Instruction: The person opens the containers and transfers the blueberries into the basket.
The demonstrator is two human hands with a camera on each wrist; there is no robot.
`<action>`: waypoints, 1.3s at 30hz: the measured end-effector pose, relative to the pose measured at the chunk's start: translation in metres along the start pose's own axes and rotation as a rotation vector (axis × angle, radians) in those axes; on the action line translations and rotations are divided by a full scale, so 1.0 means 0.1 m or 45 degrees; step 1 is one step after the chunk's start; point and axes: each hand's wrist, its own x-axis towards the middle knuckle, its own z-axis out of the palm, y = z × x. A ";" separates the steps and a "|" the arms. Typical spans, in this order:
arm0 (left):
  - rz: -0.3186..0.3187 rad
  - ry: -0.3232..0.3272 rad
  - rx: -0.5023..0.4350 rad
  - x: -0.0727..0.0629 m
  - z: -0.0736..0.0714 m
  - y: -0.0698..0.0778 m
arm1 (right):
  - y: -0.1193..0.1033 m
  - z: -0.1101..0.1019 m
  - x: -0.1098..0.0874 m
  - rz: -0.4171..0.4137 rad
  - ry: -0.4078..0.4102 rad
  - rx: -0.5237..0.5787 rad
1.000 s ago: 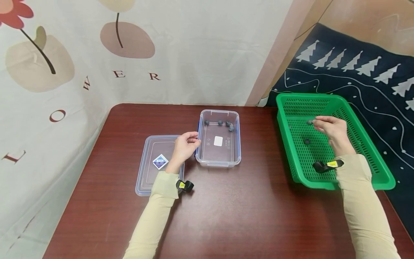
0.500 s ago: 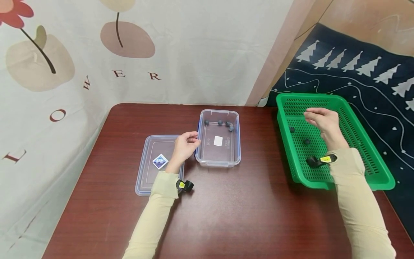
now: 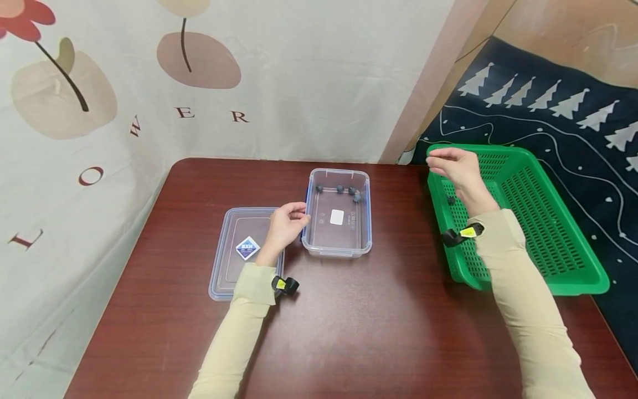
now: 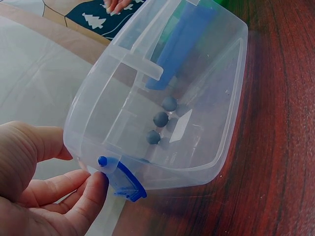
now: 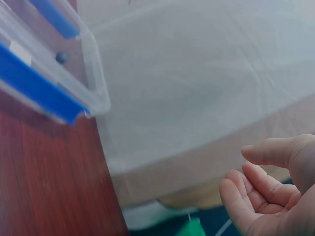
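Note:
A clear plastic food box (image 3: 336,241) with blue side latches stands on the table; several blueberries (image 4: 170,103) lie inside it. My left hand (image 3: 285,227) holds the box by its left side, thumb and fingertips at the wall and the blue latch (image 4: 125,182). Above the far left rim of the green basket (image 3: 543,221) is my right hand (image 3: 461,173), thumb and fingertips drawn together in a pinch on a blueberry. The fingers hide that berry now. Another blueberry (image 3: 451,200) lies in the basket, beneath the right hand.
The box's clear lid (image 3: 234,227), with a blue-and-white label, lies left of the box, partly under my left wrist. The brown table (image 3: 359,321) meets a pale printed curtain (image 3: 309,100) behind. Dark tree-patterned cloth (image 3: 548,111) hangs beyond the basket.
My right hand has pinched a blueberry in the basket and moved left with it, up to the basket's left rim. The forearm now covers another basket berry. The left hand stays put.

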 end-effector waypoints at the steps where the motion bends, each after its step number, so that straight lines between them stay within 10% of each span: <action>1: 0.004 0.001 0.003 0.00 0.00 0.00 | 0.00 0.05 0.01 0.000 -0.009 0.006; 17: 0.017 0.003 -0.006 0.01 0.01 -0.01 | -0.05 0.75 0.10 0.006 -0.097 -0.267; 39: 0.025 0.021 0.023 -0.01 0.01 0.02 | 0.19 1.54 0.08 0.092 -0.244 -0.073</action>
